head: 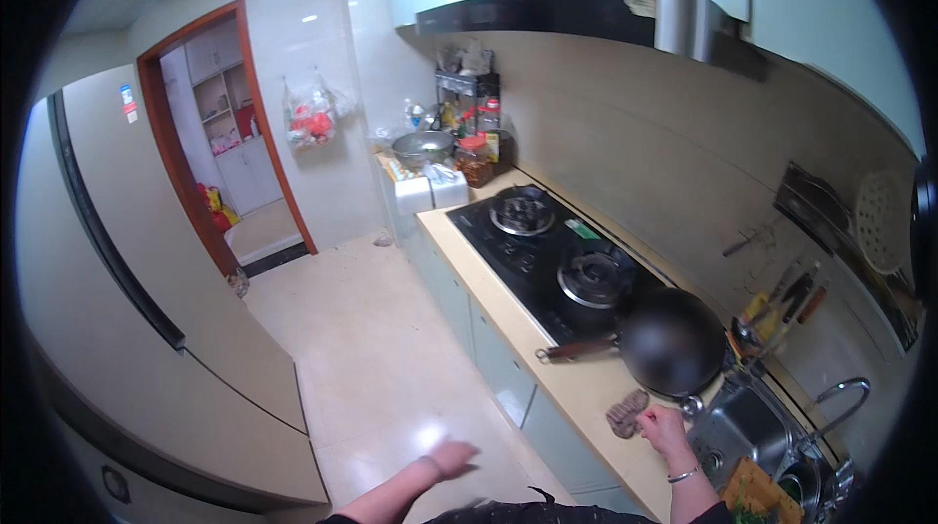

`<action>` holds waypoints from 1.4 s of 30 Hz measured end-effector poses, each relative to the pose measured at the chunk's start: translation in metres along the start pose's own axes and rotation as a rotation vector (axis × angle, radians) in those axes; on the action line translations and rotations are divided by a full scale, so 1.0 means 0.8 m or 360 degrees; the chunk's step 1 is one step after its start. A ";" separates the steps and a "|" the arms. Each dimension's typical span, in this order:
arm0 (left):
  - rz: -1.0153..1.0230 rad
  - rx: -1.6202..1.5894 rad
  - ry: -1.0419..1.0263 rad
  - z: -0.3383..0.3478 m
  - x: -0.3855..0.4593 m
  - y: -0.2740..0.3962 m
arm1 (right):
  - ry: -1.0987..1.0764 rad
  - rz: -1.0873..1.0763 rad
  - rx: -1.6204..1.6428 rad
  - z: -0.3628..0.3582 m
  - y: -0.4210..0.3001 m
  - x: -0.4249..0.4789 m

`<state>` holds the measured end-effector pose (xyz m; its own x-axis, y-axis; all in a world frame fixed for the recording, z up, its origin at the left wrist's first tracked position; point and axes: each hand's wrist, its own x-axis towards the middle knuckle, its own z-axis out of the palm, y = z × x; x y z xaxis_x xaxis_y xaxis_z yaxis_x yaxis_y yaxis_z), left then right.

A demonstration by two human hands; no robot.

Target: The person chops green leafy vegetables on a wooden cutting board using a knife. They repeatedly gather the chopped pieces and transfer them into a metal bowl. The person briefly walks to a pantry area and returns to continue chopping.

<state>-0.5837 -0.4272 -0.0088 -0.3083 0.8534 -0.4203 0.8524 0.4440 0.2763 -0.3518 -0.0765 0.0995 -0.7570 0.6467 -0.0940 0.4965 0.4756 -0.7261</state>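
Note:
My right hand (663,430), with a metal bangle at the wrist, is over the counter with its fingers curled. Its fingertips meet the edge of a crumpled grey-brown cloth (625,414); whether they grip it, I cannot tell. A black wok (670,344) lies just beyond, its wooden handle (582,350) pointing left across the counter. Between wok and hand sits a small shiny metal object (691,405). My left hand (451,456) hangs blurred in the air above the floor, apart from the counter, with nothing visible in it.
A black two-burner gas hob (538,271) is set in the counter (469,253). At right are a steel sink (747,421), its faucet (843,396) and a wooden board (762,491) with chopped greens. Jars (475,158) and a steel basin (423,148) stand at the far end.

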 end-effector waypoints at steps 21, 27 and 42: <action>-0.1347 -0.3106 0.1498 -0.019 -0.212 -0.509 | -0.2065 -0.0886 -0.0200 0.440 -0.388 0.485; -0.1714 -0.2781 0.0822 0.122 -0.180 -0.660 | -0.1700 -0.1961 -0.1301 0.636 -0.454 0.577; -0.1365 -0.0832 0.0623 -0.235 0.031 -1.173 | -0.0793 -0.0919 -0.0679 0.920 -0.830 0.991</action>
<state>-1.4708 -0.7712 -0.1163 -0.9099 0.1891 -0.3693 0.0303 0.9180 0.3954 -1.5944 -0.3184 0.0057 -0.9874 -0.0531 -0.1493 0.0191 0.8954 -0.4448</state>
